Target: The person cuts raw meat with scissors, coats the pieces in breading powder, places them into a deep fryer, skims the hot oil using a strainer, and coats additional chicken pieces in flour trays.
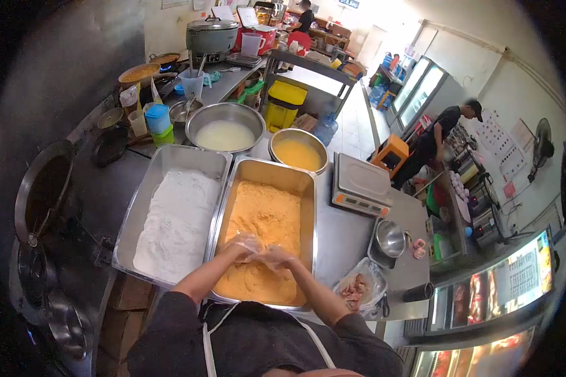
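Observation:
Both my hands wear clear plastic gloves and come together over a deep steel tray (313,217) of orange crumb coating (267,207). My left hand (246,244) curls in the middle of the crumbs. Close against it, my right hand (274,257) is also curled, its fingers partly covered. Whatever lies between the hands is too small and blurred to make out. Left of this tray stands a second steel tray (127,242) with white flour (177,220). Behind them are a bowl of pale liquid (225,135) and a bowl of yellow liquid (297,154).
A digital scale (362,182) stands right of the trays. Nearer me are a steel bowl (391,239), a plastic bag of raw meat (356,290) and scissors (383,306). Woks (44,182) line the left side. A co-worker (443,135) stands at the right counter.

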### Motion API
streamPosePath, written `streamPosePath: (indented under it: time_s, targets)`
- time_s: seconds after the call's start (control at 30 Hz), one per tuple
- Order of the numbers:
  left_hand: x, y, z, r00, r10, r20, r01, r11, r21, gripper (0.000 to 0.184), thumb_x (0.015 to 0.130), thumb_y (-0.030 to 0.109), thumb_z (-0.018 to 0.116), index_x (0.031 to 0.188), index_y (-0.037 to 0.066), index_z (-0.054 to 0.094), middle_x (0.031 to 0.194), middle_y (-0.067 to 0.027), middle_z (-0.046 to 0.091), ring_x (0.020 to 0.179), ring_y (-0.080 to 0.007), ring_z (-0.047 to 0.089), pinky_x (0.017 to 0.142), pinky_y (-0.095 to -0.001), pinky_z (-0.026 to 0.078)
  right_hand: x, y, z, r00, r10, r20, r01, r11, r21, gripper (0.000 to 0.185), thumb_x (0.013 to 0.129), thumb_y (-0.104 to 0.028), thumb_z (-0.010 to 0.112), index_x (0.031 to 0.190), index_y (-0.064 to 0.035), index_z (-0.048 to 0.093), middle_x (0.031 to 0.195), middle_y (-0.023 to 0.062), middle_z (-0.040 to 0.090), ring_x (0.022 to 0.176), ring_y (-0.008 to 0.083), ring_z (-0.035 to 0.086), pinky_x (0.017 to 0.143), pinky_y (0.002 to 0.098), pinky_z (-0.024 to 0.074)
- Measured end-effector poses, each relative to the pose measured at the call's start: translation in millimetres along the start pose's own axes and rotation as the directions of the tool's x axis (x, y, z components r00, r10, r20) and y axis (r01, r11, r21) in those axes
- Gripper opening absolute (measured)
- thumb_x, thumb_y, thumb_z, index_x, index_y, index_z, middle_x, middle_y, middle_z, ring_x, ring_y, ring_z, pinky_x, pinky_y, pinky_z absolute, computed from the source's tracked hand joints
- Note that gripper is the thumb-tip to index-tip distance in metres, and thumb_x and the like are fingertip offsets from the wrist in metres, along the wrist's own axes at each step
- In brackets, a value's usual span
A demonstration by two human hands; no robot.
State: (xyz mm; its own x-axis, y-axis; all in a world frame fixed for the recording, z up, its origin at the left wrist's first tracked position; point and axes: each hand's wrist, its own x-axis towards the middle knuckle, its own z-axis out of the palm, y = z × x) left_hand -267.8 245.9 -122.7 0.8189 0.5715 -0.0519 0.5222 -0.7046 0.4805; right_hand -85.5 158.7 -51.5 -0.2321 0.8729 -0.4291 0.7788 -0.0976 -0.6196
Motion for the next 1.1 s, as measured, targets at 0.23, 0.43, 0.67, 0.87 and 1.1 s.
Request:
streamPosePath:
  time_s: [0.23, 0.43, 0.67, 0.87, 1.1]
  targets:
    - [-69.1, 55.6, -1.8, 0.989, -0.126, 0.083, 0.136, 0.509, -0.85, 0.033, 0.086, 0.028, 0.052, 0.115, 0.012, 0.058, 0.115, -0.0091, 0.059, 0.107, -0.0205, 0.054, 0.088, -0.0386, 0.042, 11.0, 47.0, 55.6, 0.969, 0.049, 0.241, -0.157, 0.877, 0.453, 0.033, 0.09, -0.03, 0.048, 0.11, -0.0075, 0.06, 0.098, 0.0125, 0.063, 0.088, 0.0215, 0.058, 0.076, 0.0366, 0.0462]
    - [-68.5, 63.3, 0.8, 0.645, -0.618, 0.45, 0.444, -0.177, -0.878, 0.044, 0.089, 0.033, 0.051, 0.123, 0.005, 0.052, 0.131, -0.0118, 0.047, 0.119, -0.021, 0.042, 0.097, -0.0349, 0.035, -52.9, 36.4, 11.9, 0.854, -0.474, -0.214, 0.489, 0.872, 0.02, 0.027, 0.082, -0.016, 0.055, 0.106, -0.0024, 0.058, 0.08, 0.0103, 0.059, 0.067, 0.0202, 0.054, 0.062, 0.0353, 0.0466]
    - [-115.5, 69.6, 12.7, 0.987, -0.106, -0.124, -0.118, 0.061, -0.991, 0.015, 0.084, 0.021, 0.053, 0.086, 0.007, 0.059, 0.078, -0.0018, 0.055, 0.073, -0.0138, 0.051, 0.067, -0.0332, 0.04, -70.7, -4.0, 40.4, 0.97, -0.1, 0.222, 0.173, 0.923, -0.343, 0.025, 0.083, -0.02, 0.057, 0.101, -0.0032, 0.063, 0.074, 0.0048, 0.06, 0.067, 0.0144, 0.055, 0.057, 0.0317, 0.0465]
    - [-80.4, 88.8, 9.4, 0.943, -0.332, 0.006, -0.014, -0.057, -0.998, 0.041, 0.085, 0.02, 0.055, 0.123, 0.006, 0.048, 0.123, -0.01, 0.049, 0.118, -0.0187, 0.044, 0.099, -0.0355, 0.035, -90.2, -31.5, 27.3, 0.971, 0.187, 0.15, -0.224, 0.489, 0.843, 0.036, 0.087, -0.034, 0.056, 0.112, -0.0086, 0.058, 0.104, 0.0051, 0.057, 0.077, 0.018, 0.053, 0.068, 0.0299, 0.0445]
    - [-116.8, 59.7, 2.4, 0.966, -0.228, 0.125, 0.164, 0.163, -0.973, 0.027, 0.085, 0.02, 0.051, 0.108, 0.008, 0.058, 0.093, -0.0041, 0.057, 0.076, -0.0127, 0.048, 0.065, -0.0258, 0.035, -110.8, -27.6, 37.8, 0.937, 0.247, 0.247, -0.334, 0.428, 0.84, 0.032, 0.09, -0.028, 0.052, 0.116, -0.0089, 0.056, 0.079, 0.0027, 0.057, 0.062, 0.0189, 0.051, 0.055, 0.0315, 0.0424]
